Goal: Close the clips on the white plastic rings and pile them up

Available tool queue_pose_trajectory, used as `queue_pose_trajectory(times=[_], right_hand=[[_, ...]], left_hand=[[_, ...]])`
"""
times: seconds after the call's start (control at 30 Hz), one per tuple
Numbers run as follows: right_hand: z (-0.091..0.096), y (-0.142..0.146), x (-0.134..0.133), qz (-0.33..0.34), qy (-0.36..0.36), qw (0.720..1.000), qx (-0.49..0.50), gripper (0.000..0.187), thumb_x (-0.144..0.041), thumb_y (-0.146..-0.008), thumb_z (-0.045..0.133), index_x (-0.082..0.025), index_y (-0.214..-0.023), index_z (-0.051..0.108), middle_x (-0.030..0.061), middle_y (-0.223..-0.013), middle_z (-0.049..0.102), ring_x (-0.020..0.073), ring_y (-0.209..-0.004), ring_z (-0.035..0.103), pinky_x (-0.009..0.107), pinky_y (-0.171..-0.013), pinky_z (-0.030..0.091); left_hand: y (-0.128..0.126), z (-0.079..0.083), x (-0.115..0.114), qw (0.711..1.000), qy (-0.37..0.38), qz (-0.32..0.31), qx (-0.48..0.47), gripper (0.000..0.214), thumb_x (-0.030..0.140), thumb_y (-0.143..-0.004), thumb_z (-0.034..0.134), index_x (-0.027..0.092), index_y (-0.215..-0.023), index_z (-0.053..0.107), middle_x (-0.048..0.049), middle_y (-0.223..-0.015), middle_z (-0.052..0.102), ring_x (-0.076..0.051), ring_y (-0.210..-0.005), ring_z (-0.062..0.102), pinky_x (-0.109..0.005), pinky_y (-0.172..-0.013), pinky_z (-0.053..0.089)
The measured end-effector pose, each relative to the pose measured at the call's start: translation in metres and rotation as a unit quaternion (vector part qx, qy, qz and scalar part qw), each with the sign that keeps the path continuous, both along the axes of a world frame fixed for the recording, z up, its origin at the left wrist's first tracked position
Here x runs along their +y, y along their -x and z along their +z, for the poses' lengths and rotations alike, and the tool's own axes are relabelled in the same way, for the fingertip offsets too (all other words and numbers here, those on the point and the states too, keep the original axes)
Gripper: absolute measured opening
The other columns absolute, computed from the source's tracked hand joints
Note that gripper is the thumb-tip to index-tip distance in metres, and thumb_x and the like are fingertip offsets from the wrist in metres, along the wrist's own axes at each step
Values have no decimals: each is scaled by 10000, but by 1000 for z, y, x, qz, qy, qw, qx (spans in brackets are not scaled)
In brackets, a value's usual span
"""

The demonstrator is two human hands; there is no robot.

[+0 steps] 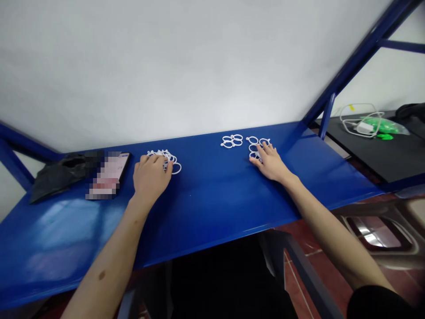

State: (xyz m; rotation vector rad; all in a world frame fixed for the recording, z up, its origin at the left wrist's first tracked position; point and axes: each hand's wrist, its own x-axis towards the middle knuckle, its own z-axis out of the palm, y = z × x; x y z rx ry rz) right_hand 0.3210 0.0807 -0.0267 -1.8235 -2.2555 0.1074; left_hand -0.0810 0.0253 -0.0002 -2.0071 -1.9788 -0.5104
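Head cam here, looking down at a glossy blue tabletop [212, 199] pushed up against a plain white wall [199, 66], with two bare hands out on it. Left hand [151, 173] is on the left-centre part of the table, fingers bent down over a jumbled little pile of thin white rings with small knobs [169, 156]; the hand hides part of it, so I honestly can't tell if it's pinching any. One loop pokes out to the right of the thumb. Right hand [268, 160] is toward the right, fingers spread loosely and not clenched, lying over a flat white piece of joined rings [253, 147] near the far edge. Just left of that piece, a flat white cluster of four joined rings [232, 141] sits on its own, nothing touching it. Over on the far left you've got a phone with a blurred-out screen [108, 175], and right beside it a crumpled black plastic bag [59, 175]. Off to the right, a separate black surface [375, 155] holds a white charger-like block [365, 128] and something bright green in clear plastic [381, 124].
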Motion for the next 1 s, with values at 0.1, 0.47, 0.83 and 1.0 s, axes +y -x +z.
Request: queue_pose_trajectory(times=[0.1,0.47,0.83,1.0], right_hand=[[3,17,-7,62,-13,998,1,858,-713,-963,303,-91,-1552,350,214,-1640,235,417,-1521,164,589,-1220,201],[8,23,-27,137,-118,979,91,572,-536,-1002,441,-172,-1440,488,182,-1508,463,337,-1424,404,580,-1153,350],[4,23,-111,-24,-170,977,123,329,-390,-980,540,-176,-1208,642,163,-1169,616,312,-1091,580,507,-977,483],[5,27,-109,-32,-137,984,112,335,-401,-976,546,-189,-1209,658,147,-1182,613,302,-1090,582,483,-960,492]], left_hand=[[9,-5,6,999,-22,5,-25,456,414,-972,420,119,-1194,687,-176,-1239,670,-370,-1173,547,-504,-955,461],[7,-31,18,988,119,-20,-95,685,593,-985,327,222,-1560,341,-176,-1629,290,-456,-1485,253,-718,-1143,205],[-9,-30,0,988,96,-41,-112,766,599,-889,519,137,-1492,420,-214,-1618,293,-436,-1508,201,-676,-1207,76],[0,-26,1,984,24,-64,-164,488,330,-909,527,191,-1375,566,-131,-1474,526,-341,-1424,386,-584,-1210,226]])
